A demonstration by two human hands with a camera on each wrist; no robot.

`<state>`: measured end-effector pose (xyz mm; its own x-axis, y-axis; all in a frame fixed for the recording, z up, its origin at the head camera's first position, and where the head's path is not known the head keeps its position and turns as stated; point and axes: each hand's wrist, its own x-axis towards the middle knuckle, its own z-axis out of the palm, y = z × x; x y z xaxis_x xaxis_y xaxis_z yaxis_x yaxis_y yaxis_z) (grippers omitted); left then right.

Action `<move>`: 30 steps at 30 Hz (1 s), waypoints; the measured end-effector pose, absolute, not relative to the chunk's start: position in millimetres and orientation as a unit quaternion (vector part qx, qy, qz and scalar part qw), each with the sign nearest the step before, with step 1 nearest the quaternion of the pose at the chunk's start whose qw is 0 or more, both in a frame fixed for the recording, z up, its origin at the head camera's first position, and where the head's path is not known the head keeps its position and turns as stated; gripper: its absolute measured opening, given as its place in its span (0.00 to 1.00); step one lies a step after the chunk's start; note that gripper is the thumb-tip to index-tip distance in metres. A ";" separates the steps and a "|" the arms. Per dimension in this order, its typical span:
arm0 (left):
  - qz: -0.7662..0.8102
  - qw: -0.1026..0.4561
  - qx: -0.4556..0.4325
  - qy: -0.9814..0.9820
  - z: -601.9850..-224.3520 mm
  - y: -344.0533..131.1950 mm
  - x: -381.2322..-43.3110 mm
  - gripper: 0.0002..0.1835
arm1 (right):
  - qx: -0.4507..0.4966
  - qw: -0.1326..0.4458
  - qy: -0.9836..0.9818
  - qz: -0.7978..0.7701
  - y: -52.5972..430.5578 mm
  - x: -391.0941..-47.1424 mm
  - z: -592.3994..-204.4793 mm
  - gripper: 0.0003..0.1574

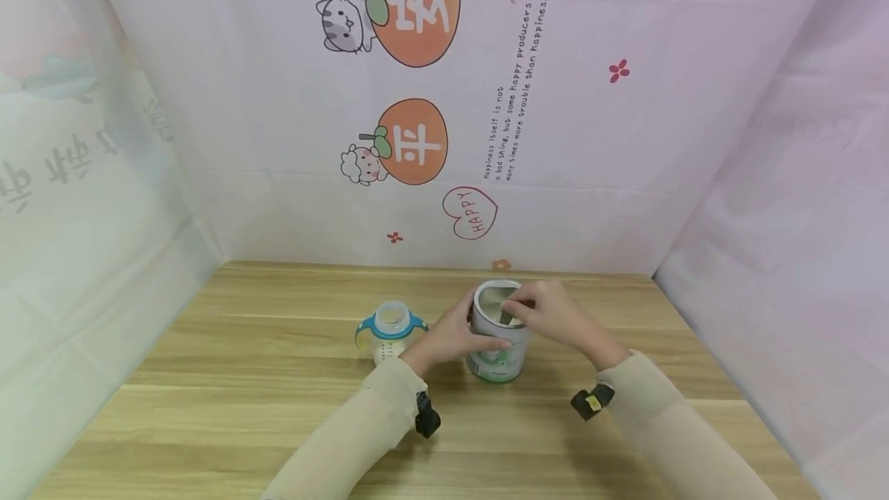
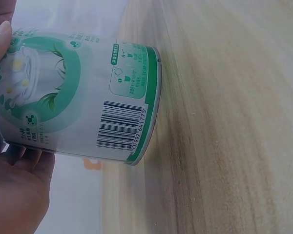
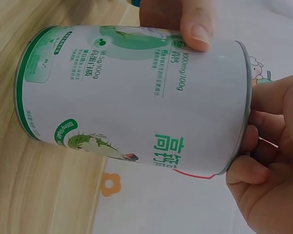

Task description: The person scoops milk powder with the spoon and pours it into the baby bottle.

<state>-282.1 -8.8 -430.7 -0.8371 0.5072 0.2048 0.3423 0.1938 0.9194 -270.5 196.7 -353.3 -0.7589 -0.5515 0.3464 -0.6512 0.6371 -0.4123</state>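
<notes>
A white and green milk powder can (image 1: 498,357) stands upright on the table with its top uncovered and pale powder showing inside. My left hand (image 1: 454,332) grips it from the left side, the thumb across its front. Over the mouth, my right hand (image 1: 549,315) has its fingers curled and pinches a small scoop (image 1: 508,317), mostly hidden by the fingers and rim. In the right wrist view, the right fingers (image 3: 249,170) are right at the can's rim. A barcode on the can (image 2: 88,87) faces the left wrist camera.
A lidless baby bottle (image 1: 392,319) with a blue collar and handles stands left of the can, partly behind my left forearm. The wooden table (image 1: 229,400) ends at a printed cloth (image 1: 576,222) at the back, with cloth on both sides.
</notes>
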 end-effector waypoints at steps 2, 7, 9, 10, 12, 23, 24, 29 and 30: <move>0.573 0.074 0.273 0.769 -430.9 -8.7 -282.4 0.49 | 0.321 0.083 -0.902 0.278 198.2 -270.9 -352.6 0.14; 0.579 0.081 0.274 0.763 -432.5 -8.7 -283.9 0.50 | 0.280 0.060 -0.900 0.328 205.6 -271.7 -351.9 0.14; 0.580 0.080 0.274 0.763 -433.1 -8.7 -284.3 0.50 | 0.253 0.058 -0.901 0.349 209.3 -272.0 -351.1 0.15; 0.580 0.079 0.273 0.764 -433.7 -8.7 -284.5 0.50 | 0.238 0.061 -0.901 0.357 210.9 -272.4 -350.8 0.15; 0.578 0.076 0.270 0.766 -434.4 -8.6 -284.8 0.50 | 0.212 0.068 -0.902 0.369 213.8 -273.2 -350.7 0.18; 0.581 0.074 0.259 0.768 -435.7 -8.5 -284.1 0.51 | 0.167 0.095 -0.901 0.389 221.8 -276.0 -358.6 0.23; 0.581 0.074 0.259 0.768 -436.1 -8.4 -284.2 0.51 | 0.164 0.098 -0.900 0.390 222.0 -276.0 -359.6 0.23; 0.580 0.075 0.257 0.769 -436.2 -8.2 -284.6 0.51 | 0.162 0.124 -0.894 0.400 222.3 -276.7 -363.1 0.23; 0.581 0.075 0.256 0.769 -436.0 -8.3 -284.4 0.52 | 0.164 0.129 -0.892 0.402 222.0 -276.5 -363.3 0.23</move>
<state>-284.4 -8.3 -436.0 -0.8572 0.4818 0.1819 0.3067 0.1938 0.9319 -276.5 222.0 -363.3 -0.9134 -0.1881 0.3610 -0.3951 0.6235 -0.6746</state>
